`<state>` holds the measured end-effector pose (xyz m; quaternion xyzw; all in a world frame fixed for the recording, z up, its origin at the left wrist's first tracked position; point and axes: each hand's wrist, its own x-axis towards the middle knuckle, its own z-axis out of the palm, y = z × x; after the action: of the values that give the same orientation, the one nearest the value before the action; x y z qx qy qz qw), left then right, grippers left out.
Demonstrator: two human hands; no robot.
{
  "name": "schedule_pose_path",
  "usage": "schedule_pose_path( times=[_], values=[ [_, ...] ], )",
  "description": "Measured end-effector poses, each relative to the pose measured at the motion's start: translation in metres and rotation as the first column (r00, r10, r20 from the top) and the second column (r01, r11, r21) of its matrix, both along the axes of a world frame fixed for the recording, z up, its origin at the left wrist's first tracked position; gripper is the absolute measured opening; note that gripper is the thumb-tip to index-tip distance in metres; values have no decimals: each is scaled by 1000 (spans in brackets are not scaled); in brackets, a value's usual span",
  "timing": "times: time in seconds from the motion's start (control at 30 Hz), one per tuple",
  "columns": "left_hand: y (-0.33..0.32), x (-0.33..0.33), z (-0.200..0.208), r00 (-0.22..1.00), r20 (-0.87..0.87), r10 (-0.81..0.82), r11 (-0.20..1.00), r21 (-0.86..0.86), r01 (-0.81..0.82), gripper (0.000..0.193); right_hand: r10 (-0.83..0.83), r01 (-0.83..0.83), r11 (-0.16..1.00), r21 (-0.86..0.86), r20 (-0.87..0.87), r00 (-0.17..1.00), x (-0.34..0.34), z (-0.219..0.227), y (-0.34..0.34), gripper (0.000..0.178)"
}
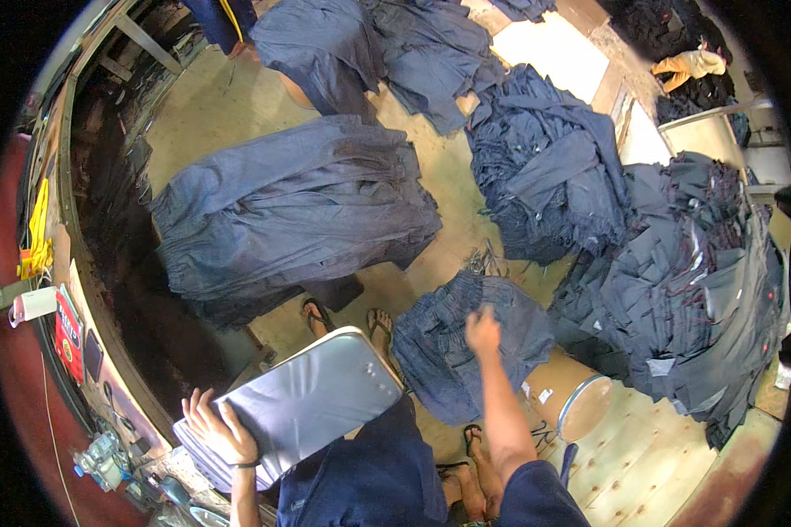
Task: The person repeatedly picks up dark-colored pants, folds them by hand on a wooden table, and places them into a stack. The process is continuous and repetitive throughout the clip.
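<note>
Dark grey garments (677, 281) form the largest pile, right of frame. Laid flat, a blue garment stack (299, 202) occupies centre-left. At lower left-centre, a glossy grey rounded panel (325, 404) lies under the left hand (220, 428), fingers spread flat. Right of it, a gathered blue denim garment (426, 342) partly covers a cardboard drum (567, 395). Over this denim is the right hand (483, 332), fingers curled; whether fabric is pinched cannot be confirmed. Recommended: firm grip on the gathers, cloth clear of the drum's rim, left palm level.
</note>
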<state>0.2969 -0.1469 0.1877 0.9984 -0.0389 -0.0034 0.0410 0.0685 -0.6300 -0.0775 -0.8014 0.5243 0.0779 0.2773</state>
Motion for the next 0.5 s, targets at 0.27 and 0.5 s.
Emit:
schedule_pose_path(
  times=[0.27,0.5],
  values=[
    [-55,-16,41,963,11,-270,926,-272,263,34,-43,101,949,297,-197,979,-57,23,-25,43],
    [-251,-120,-26,-115,-540,-833,365,-695,620,82,-322,263,861,436,66,944,-131,238,62,28]
  ],
)
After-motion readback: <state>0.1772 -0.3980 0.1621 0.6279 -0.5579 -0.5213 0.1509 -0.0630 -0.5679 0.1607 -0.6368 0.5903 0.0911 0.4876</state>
